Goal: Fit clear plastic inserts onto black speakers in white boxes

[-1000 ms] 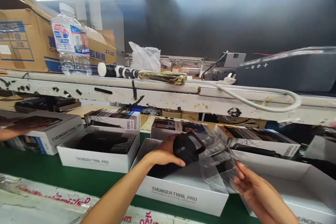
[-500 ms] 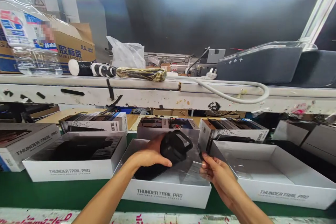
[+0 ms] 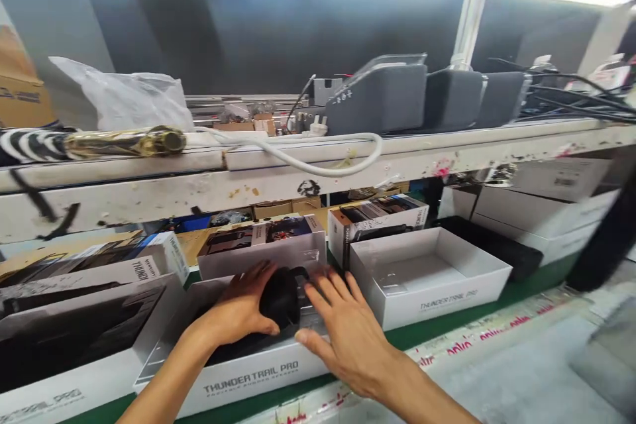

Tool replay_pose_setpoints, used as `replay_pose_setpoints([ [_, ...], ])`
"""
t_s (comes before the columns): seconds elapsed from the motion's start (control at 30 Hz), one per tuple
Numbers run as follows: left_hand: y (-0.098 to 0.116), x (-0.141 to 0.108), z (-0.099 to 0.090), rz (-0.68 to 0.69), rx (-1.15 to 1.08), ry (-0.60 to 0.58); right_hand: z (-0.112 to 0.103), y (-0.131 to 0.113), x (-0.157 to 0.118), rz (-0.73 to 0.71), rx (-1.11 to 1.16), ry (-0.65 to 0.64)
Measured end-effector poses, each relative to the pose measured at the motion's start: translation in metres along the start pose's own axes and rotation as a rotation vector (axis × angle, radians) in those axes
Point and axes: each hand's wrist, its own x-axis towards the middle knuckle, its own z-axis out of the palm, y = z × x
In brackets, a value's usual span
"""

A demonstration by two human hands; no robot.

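Left hand: curling around the black speaker, gripping it inside the white box.
Right hand: lying open, fingers spread, just beside the speaker.

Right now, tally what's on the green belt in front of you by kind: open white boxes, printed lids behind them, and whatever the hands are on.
Open white boxes: 3
Printed lids: 3
Black speaker, under the left hand and right hand: 1
Total: 7
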Motion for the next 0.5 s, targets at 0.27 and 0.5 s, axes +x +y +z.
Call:
replay_pose_setpoints([
  [0.27,0.008,-0.012,0.009,0.075,-0.106,0.052,0.003,-0.002,0.005,-0.063,-0.085,-0.083],
  [0.5,0.005,-0.017,0.019,-0.037,0.003,-0.023,0.003,-0.012,0.002,-0.097,-0.065,-0.171],
])
